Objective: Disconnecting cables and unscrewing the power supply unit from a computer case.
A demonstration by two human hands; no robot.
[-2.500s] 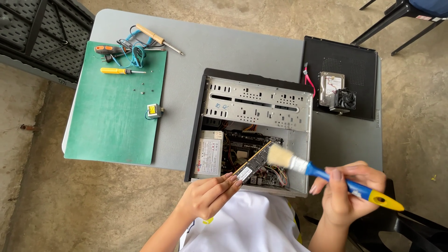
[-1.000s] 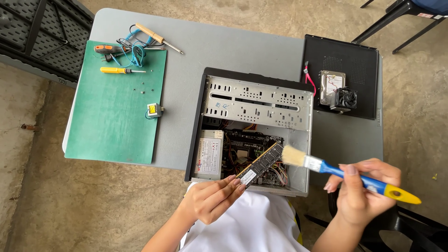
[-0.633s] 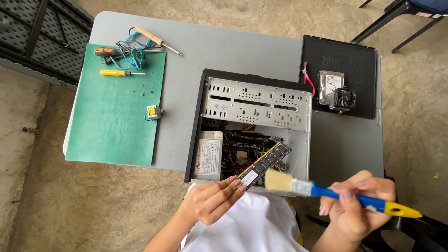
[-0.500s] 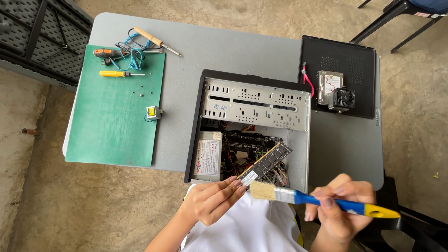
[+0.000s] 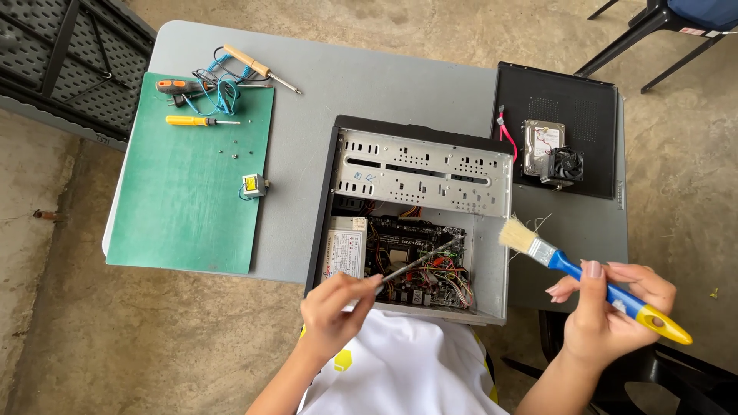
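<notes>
Left hand [image 5: 336, 305] pinches near end of memory module [image 5: 421, 263], held edge-on, slanting over motherboard [image 5: 415, 261] inside open computer case [image 5: 419, 215]. Right hand [image 5: 615, 311] closed around blue-and-yellow handle of paintbrush [image 5: 573, 269], bristles off case's right wall, clear of module. Case lies on grey table [image 5: 369, 84]; green mat [image 5: 188, 192] at left

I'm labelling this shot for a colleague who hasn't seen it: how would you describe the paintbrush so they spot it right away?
Start at the open computer case in the middle of the grey table. Just past its right wall, the right hand holds the paintbrush. It is the only tool with pale bristles, with a blue handle ending in a yellow tip.
</notes>
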